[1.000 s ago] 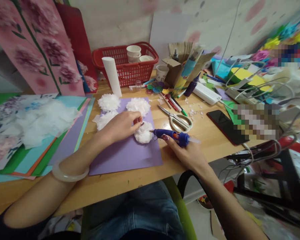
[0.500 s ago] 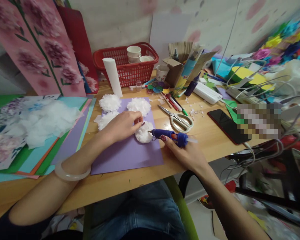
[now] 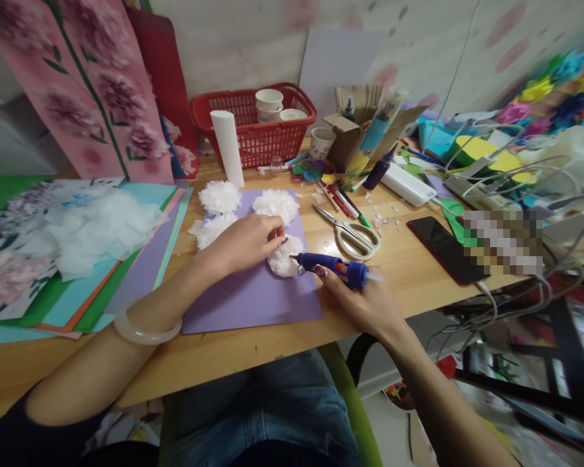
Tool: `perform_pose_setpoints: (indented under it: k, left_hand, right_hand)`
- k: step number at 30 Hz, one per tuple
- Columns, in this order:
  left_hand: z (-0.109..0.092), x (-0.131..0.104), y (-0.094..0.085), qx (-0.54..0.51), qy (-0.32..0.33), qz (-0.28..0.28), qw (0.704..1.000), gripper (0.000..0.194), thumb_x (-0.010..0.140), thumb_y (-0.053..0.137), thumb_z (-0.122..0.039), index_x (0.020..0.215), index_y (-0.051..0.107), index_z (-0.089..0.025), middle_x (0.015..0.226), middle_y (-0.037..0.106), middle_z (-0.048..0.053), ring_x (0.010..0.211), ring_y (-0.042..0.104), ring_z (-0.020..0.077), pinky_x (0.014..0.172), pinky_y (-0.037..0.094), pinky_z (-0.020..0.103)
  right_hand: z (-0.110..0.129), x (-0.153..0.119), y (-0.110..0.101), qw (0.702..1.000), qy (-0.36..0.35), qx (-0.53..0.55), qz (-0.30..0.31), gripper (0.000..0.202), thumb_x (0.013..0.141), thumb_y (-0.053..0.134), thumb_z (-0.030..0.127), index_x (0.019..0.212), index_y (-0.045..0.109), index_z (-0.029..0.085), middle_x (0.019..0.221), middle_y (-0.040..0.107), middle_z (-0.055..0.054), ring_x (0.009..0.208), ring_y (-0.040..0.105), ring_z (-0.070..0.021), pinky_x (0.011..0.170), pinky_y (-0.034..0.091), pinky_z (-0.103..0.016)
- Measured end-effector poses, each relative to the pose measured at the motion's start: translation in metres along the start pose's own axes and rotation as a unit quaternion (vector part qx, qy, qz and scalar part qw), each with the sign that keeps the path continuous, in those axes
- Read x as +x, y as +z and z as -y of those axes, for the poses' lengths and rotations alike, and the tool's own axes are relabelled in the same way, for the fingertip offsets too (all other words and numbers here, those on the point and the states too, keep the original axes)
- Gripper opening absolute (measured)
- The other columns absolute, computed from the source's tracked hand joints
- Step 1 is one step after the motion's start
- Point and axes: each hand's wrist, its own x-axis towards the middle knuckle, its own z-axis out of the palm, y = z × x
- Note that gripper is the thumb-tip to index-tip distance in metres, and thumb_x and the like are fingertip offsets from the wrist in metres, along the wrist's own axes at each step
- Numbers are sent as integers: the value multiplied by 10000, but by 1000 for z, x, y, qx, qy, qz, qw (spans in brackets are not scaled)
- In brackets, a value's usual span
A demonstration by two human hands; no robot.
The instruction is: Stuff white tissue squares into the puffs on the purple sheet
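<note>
In my right hand is a blue hot glue gun, held with its nozzle pointing left against a small white tissue-paper flower. My left hand is closed at that flower's upper left edge, thumb and fingertips pinching it. Underneath lies a purple sheet of paper. Three fluffier white flowers are grouped behind: one at the back left, one at the back right, and one partly covered by my left hand.
Scissors, pens and a phone lie to the right. A red basket with cups and a white paper roll stand behind. Coloured sheets with white tissue cover the left. Cables tangle at the far right.
The view has shifted slightly, so everything sits a little further right. Both hands, the glue gun and the flower keep nearly the same places relative to each other.
</note>
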Motion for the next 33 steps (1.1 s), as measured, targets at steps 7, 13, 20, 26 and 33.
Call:
perform_pose_setpoints:
  k: [7,13,20,26,33]
  left_hand:
    - [0,-1,-1,2,4,-4,1000,209,924,485,-230,815,650,-162,849,716,82,772,621,218,674,402,320]
    - [0,0,-1,0,5,-7,1000,210,918,492,-232,783,639,-167,829,713,77,758,621,211,682,412,316]
    - [1,0,1,-8,9,-1,1000,211,919,475,-231,842,658,-159,905,731,97,816,639,232,721,426,328]
    - [3,0,0,-11,7,1,1000,223,915,463,-259,896,666,-169,943,742,89,837,644,227,736,433,326]
    - [1,-1,-1,-7,11,2,1000,213,907,466,-250,855,657,-170,876,731,76,792,639,210,707,432,315]
  right_hand:
    - [-3,-4,-6,1000,20,-19,-13,440,869,553,587,771,732,196,573,572,-22,518,455,-138,498,358,-303]
    - [1,-6,-6,1000,17,-3,-8,465,873,559,572,593,606,205,497,456,11,484,389,-110,465,288,-280]
    - [-3,-6,-6,999,31,-13,-7,463,870,538,604,784,749,201,575,597,-30,533,502,-157,518,386,-313]
    - [-3,-7,-10,999,40,-3,-4,485,863,536,619,750,733,190,605,615,-31,545,490,-148,540,392,-318]
    - [3,-6,-4,1000,24,-10,-16,469,859,568,572,557,538,214,477,400,23,464,357,-106,451,251,-280]
